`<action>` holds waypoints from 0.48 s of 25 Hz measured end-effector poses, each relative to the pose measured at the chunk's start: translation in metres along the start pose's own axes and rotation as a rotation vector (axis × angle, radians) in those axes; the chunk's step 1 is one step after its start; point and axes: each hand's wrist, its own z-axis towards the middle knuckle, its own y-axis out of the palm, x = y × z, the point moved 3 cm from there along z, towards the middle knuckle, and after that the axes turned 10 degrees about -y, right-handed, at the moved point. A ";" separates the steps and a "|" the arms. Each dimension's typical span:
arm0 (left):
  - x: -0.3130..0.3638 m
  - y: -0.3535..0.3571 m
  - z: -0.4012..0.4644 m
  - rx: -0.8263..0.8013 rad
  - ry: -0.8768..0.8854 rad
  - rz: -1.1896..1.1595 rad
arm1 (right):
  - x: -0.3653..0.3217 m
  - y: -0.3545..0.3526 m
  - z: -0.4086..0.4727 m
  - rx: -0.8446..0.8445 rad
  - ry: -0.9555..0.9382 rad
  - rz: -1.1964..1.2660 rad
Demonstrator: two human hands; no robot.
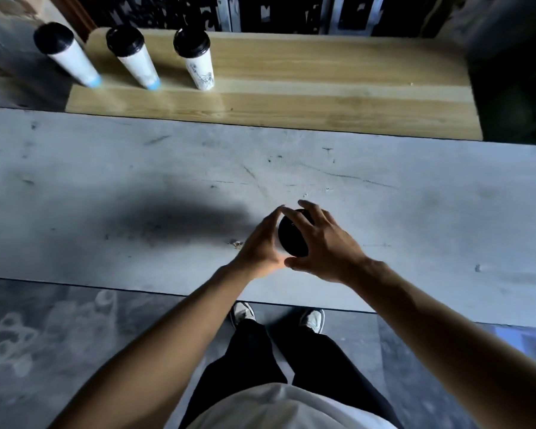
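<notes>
Four cups show in all, three standing in a row and one in the hands, with two hands and two shoes besides. The wooden board lies along the far side of the grey table. On the board's left end stand the left cup, the middle cup and the right cup, each tall, white and capped in black. The left and middle cups have a blue band at the foot, and the right one bears a dark drawing. The left cup seems to sit right at the board's corner, though the wide lens leaves that unsure. The cup being handled stands on the table on the near side of the board, well apart from it and about level with its middle. The left hand curls round its side wall, fingertips up by the rim. The right hand clasps the lid from above, fingers draped over the far edge and thumb pressed to the near edge. Between them the hands hide most of the cup — only the round black lid and a sliver of white wall beneath it can be seen. Nearer than the table edge, two pale shoes stand on the dark floor below black trousers.
</notes>
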 end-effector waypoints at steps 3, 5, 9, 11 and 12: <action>0.006 0.014 0.005 0.012 -0.007 -0.058 | 0.003 0.002 -0.001 0.061 0.033 0.046; 0.005 0.006 -0.007 0.015 -0.018 -0.060 | 0.004 -0.011 -0.005 0.104 0.039 0.161; 0.020 -0.035 -0.051 -0.001 0.087 -0.197 | -0.003 -0.046 -0.022 0.184 0.012 0.594; 0.033 -0.055 -0.076 0.003 0.126 -0.203 | -0.017 -0.052 -0.030 0.204 -0.004 0.776; 0.040 -0.063 -0.087 0.002 0.121 -0.190 | -0.024 -0.052 -0.032 0.223 -0.001 0.787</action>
